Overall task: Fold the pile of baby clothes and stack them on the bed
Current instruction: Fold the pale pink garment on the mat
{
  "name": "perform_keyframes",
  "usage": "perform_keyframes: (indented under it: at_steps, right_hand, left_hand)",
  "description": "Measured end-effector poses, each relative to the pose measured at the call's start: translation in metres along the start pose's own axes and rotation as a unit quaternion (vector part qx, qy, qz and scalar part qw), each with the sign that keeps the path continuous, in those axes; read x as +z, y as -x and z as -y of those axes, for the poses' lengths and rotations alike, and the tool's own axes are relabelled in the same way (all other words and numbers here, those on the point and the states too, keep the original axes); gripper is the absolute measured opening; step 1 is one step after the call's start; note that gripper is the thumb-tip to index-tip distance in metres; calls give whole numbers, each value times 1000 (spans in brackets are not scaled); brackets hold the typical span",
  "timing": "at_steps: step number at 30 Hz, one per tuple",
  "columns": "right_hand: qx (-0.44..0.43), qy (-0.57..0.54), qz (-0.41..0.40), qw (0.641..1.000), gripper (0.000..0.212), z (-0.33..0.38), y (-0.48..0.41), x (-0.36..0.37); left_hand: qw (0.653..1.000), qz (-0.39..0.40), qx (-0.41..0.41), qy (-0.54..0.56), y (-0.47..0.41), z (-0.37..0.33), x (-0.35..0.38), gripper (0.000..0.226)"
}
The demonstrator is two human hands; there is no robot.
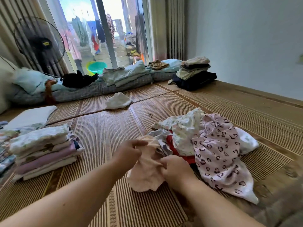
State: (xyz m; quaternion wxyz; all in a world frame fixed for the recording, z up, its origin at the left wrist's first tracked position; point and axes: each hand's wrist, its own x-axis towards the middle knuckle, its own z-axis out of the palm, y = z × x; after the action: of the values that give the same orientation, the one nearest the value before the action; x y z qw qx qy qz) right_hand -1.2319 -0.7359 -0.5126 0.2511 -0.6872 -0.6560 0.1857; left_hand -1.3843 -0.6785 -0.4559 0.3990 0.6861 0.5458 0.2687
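The peach garment [144,172] hangs low in the centre of the frame, just above the bamboo mat [105,133]. It is so bunched that I can't make out what kind of piece it is. The left hand [129,152] pinches its upper edge with the fingers curled into the cloth. The right hand [175,169] grips its right side, fingers tucked under so that only the knuckles show. Both forearms run off the bottom edge.

Just right of the hands lies the unfolded pile [205,141]. A pink piece with dark heart-like prints is on top, a white floral one sits behind it, and a strip of red is mostly buried beneath. How many pieces are in there is hard to say. The garment's upper end meets the pile's left edge, and I can't tell whether it is free of it.

At lower left the folded stack [44,149] stands on the mat, well apart from the hands. More folded things beside it are cut off by the left edge.

In mid frame a white cloth [118,100] lies crumpled on its own. Beyond it, rolled bedding [82,90] lines the far side, with a black garment [78,80] heaped on top. A dark stack [195,74] of clothes sits at upper right. At upper left a fan [38,40] stands blurred against the curtain. A green basin [96,67] shows past the glass door, its lower part hidden by the bedding.
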Motion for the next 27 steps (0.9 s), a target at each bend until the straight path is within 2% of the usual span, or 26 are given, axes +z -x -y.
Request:
perform_keyframes:
  at_steps: [3,5,8,11,13,16,19,20,23,25,27]
  right_hand:
    - [0,-180,-98,979,22,22,6,-20]
    - [-9,-245,-130,961,21,48,12,-36]
    - [-16,-350,-153,924,21,91,22,-51]
    - [4,-421,-137,897,19,128,36,-55]
    - [11,-451,-82,888,32,150,45,-57]
    - [-28,-410,12,912,56,186,54,-68]
    - [-82,-322,79,940,60,215,61,-84]
    - [-106,-267,97,953,62,225,64,-90]
    - [-174,-67,82,979,60,250,71,-107]
    - [-194,29,61,979,48,258,72,-117]
    - [-208,118,39,970,33,264,76,-126]
  left_hand:
    - [999,-18,11,50,20,-22,-34,42]
    - [996,-18,5,90,37,-32,-55,34]
    - [993,30,28,110,68,-40,-78,24]
    - [993,67,59,75,109,-44,-96,52]
    - [994,75,76,13,135,-47,-102,59]
    - [983,-24,91,-159,158,-48,-118,54]
    - [960,-97,130,-228,171,-51,-142,19]
    - [951,-118,141,-249,174,-52,-153,14]
    - [940,-159,129,-271,183,-52,-189,24]
    - [922,-171,125,-325,188,-53,-212,31]
    - [905,-177,126,-366,194,-57,-234,30]
